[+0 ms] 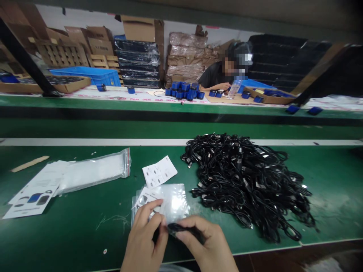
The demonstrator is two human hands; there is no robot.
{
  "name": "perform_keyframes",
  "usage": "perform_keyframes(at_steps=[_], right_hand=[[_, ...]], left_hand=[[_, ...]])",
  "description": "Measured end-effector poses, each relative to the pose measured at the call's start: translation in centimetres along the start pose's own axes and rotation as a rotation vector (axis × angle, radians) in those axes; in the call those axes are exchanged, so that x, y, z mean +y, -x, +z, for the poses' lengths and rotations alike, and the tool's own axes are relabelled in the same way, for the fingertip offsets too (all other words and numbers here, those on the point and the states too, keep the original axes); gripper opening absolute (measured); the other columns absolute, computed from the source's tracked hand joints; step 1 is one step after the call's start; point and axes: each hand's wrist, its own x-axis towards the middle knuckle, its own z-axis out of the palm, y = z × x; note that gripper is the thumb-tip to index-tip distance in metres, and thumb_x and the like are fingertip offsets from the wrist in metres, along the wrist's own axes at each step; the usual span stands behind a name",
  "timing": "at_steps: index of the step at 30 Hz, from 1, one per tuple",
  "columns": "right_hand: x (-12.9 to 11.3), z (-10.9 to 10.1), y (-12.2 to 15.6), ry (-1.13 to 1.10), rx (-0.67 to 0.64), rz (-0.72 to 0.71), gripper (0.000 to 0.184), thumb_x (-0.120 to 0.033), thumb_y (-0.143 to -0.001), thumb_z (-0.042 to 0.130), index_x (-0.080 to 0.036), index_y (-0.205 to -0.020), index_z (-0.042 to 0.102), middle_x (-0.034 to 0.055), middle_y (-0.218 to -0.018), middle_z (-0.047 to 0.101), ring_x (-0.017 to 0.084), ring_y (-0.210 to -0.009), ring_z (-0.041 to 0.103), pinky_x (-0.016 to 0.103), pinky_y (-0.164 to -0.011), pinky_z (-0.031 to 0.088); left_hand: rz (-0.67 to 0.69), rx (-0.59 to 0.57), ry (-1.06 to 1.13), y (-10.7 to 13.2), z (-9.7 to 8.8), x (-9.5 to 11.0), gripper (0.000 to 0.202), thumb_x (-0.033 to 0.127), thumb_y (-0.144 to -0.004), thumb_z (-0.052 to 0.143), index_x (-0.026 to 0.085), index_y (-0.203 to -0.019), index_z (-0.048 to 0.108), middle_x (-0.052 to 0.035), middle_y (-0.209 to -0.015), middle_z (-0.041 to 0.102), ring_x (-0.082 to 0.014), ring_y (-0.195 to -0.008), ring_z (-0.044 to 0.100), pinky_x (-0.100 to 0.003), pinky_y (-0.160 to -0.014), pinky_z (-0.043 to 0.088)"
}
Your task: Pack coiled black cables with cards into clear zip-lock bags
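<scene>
My right hand is closed round a small coiled black USB cable, its thumb and forefinger pinching the coil. Beside it, my left hand bends its fingers over a clear plastic bag, thumb and forefinger closed at the bag's near edge. A printed leaflet shows at the bag's left, partly under my left fingers. The cable's end lies close to that edge; whether it is inside the bag is hidden. Just beyond the bag rests a folded instruction sheet. Right of my hands spreads a large heap of black cables.
On the left lie a zip bag of white packets, printed sheets and a wooden stick. Across the green bench, a raised shelf carries several blue devices and a bottle. A person sits behind it.
</scene>
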Motion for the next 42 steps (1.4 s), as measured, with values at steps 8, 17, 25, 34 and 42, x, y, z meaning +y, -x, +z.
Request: perform_keyframes(at_steps=[8,17,25,34,42], right_hand=[[-0.1,0.8,-0.6,0.350,0.061,-0.134,0.013,-0.017,-0.079,0.056,-0.019,-0.073,0.068,0.0019,-0.070,0.069,0.017,-0.064,0.064,0.022,-0.059,0.045],[-0.5,1.4,-1.3,0.454,0.045,-0.195,0.019,-0.009,-0.078,0.052,-0.020,-0.073,0.067,0.0032,-0.072,0.067,0.018,-0.066,0.064,0.023,-0.061,0.046],[-0.8,-2.2,-0.3,-0.244,-0.401,0.066,0.044,-0.010,-0.077,0.061,-0.029,-0.117,0.063,0.0007,-0.109,0.067,0.019,-0.100,0.063,0.032,-0.089,0.048],[0.8,-0.3,-1.7,-0.541,-0.237,0.229,0.032,-0.026,-0.057,0.086,-0.020,-0.086,0.074,-0.0045,-0.064,0.068,0.011,-0.062,0.064,0.022,-0.066,0.051],[0.3,0.2,-1.2,-0.106,-0.071,0.106,0.016,-0.005,-0.065,0.067,-0.018,-0.074,0.067,-0.0033,-0.063,0.064,0.014,-0.060,0.060,0.023,-0.060,0.047]], left_hand=[[-0.055,0.059,0.077,0.1,0.1,0.5,0.016,0.017,-0.088,0.043,0.023,-0.081,0.056,-0.0107,-0.118,0.055,-0.0253,-0.107,0.057,-0.040,-0.082,0.052],[-0.029,0.218,0.135,0.9,1.4,1.5,0.018,0.015,-0.089,0.040,0.024,-0.083,0.054,-0.0077,-0.122,0.048,-0.0223,-0.107,0.053,-0.036,-0.087,0.045],[-0.041,0.161,0.134,0.9,0.6,1.0,0.017,0.014,-0.090,0.039,0.024,-0.082,0.050,-0.0078,-0.128,0.042,-0.0226,-0.110,0.049,-0.036,-0.086,0.044],[-0.012,0.178,0.116,0.9,0.6,1.5,0.017,0.012,-0.087,0.042,0.024,-0.078,0.051,-0.0096,-0.127,0.044,-0.0263,-0.109,0.048,-0.041,-0.086,0.045],[0.010,0.247,0.059,1.1,0.7,1.9,0.019,0.011,-0.085,0.041,0.023,-0.073,0.050,-0.0102,-0.131,0.039,-0.0250,-0.106,0.049,-0.041,-0.085,0.045]])
